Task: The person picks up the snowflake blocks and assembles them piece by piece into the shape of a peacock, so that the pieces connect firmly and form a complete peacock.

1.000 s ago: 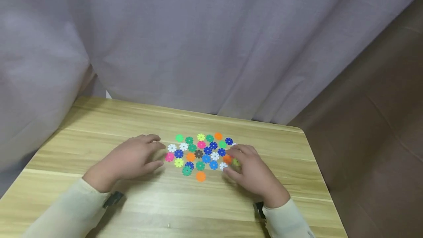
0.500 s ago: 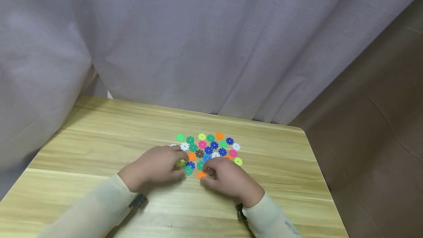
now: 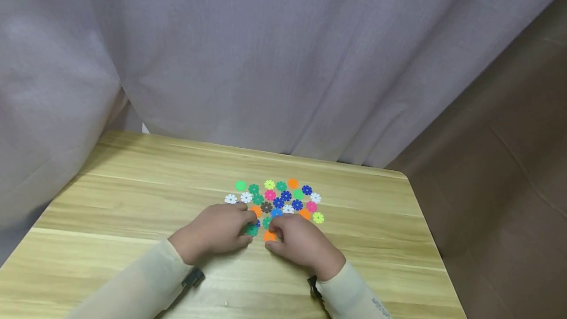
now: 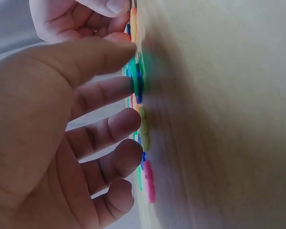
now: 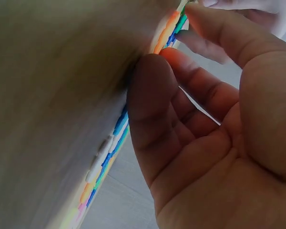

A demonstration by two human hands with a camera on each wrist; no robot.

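Several flat, flower-shaped plastic discs (image 3: 278,201) in many colours lie packed together on a wooden table (image 3: 133,171). My left hand (image 3: 248,228) is at the cluster's near edge, thumb and forefinger pinching a green disc (image 3: 252,231). The left wrist view shows that hand (image 4: 131,67) with its other fingers resting on neighbouring discs, the green disc (image 4: 136,76) against the tabletop. Beside it, my right hand (image 3: 270,235) pinches an orange disc (image 3: 268,236) between thumb and forefinger. The right wrist view has the hand (image 5: 170,36) at the orange disc (image 5: 163,34).
A grey curtain (image 3: 266,63) hangs right behind the table's far edge. The table's right edge (image 3: 425,230) drops to a brown floor (image 3: 496,171). Bare wood lies to the left and in front of the discs.
Both hands have come in from the cluster's sides to its near edge. The left took hold of the green disc, the right the orange one.
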